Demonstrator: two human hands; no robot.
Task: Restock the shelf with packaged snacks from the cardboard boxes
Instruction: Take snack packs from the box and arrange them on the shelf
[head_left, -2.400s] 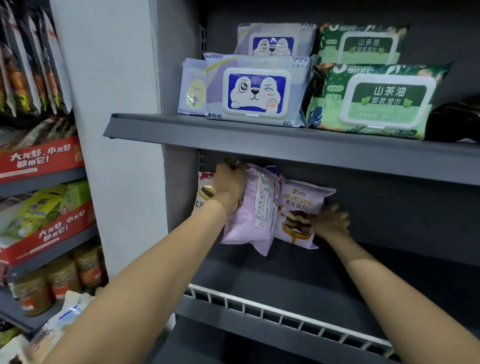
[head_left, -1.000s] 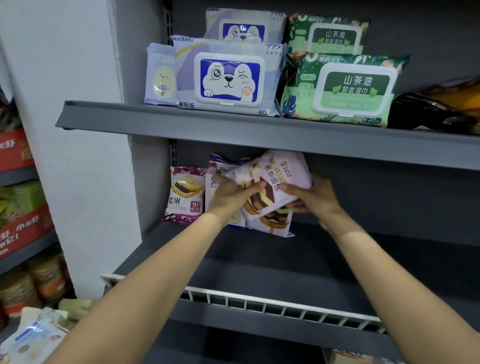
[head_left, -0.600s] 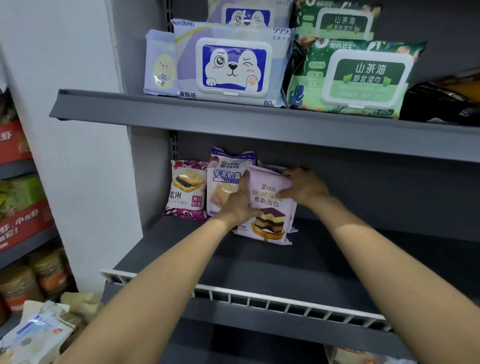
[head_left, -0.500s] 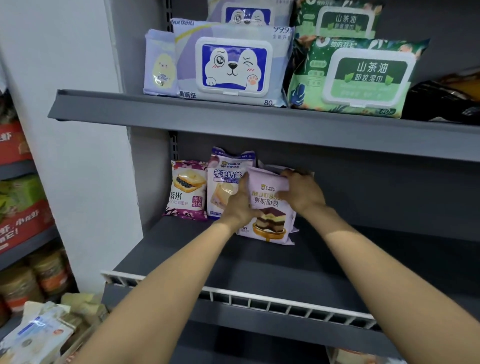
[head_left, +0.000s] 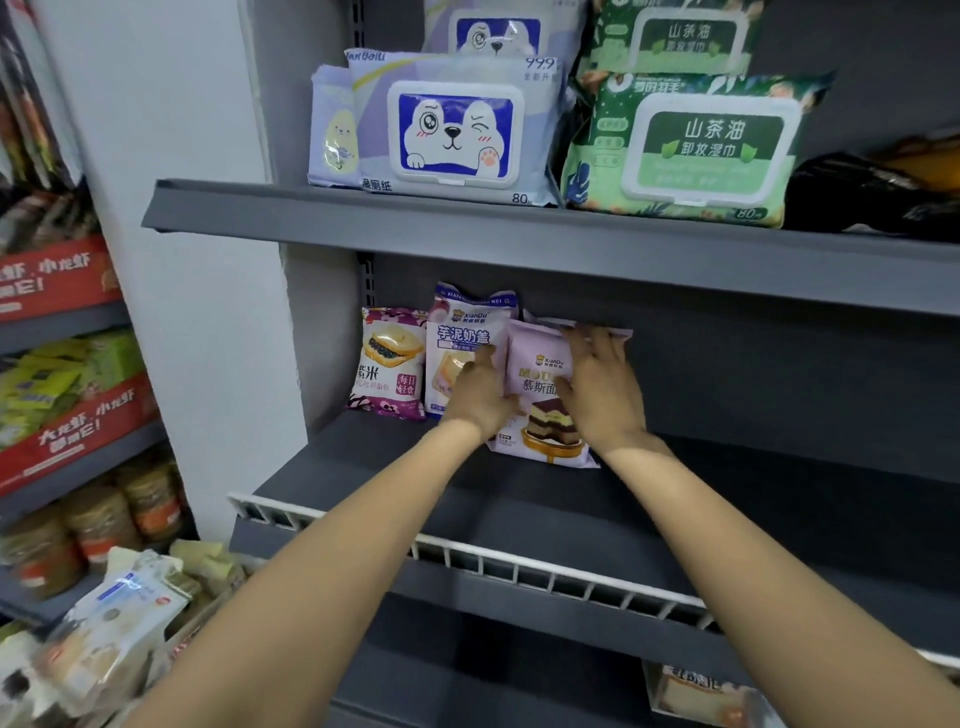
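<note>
1. The left hand (head_left: 480, 397) lies against the left edge of the mousse pack (head_left: 540, 374), its thumb up beside that edge; whether it grips the pack or only steadies it I cannot tell.
2. The right hand (head_left: 600, 395) lies flat on the front and right side of the same pack, fingers nearly straight and spread, reaching the top seam.
3. The mousse pack stands upright near the back of the middle shelf (head_left: 779, 525), its bottom edge on the shelf floor; another pack's top edge shows just behind it.
4. Just left of it, touching, stands the taro pack (head_left: 462, 332), partly hidden by the left hand.
5. Next on the left stands the purple-rice pack (head_left: 388, 364), close to the shelf's left wall.
6. A white rail (head_left: 519, 564) runs along the shelf's front edge.
7. The upper shelf (head_left: 467, 234) holds the dog-face wipes (head_left: 457, 135) and, just to their right, the green wipes (head_left: 696, 150).
8. At lower left, loose packets (head_left: 114, 623) lie in a blurred heap.
9. The neighbouring rack to the left carries red cartons (head_left: 67, 426).
</note>
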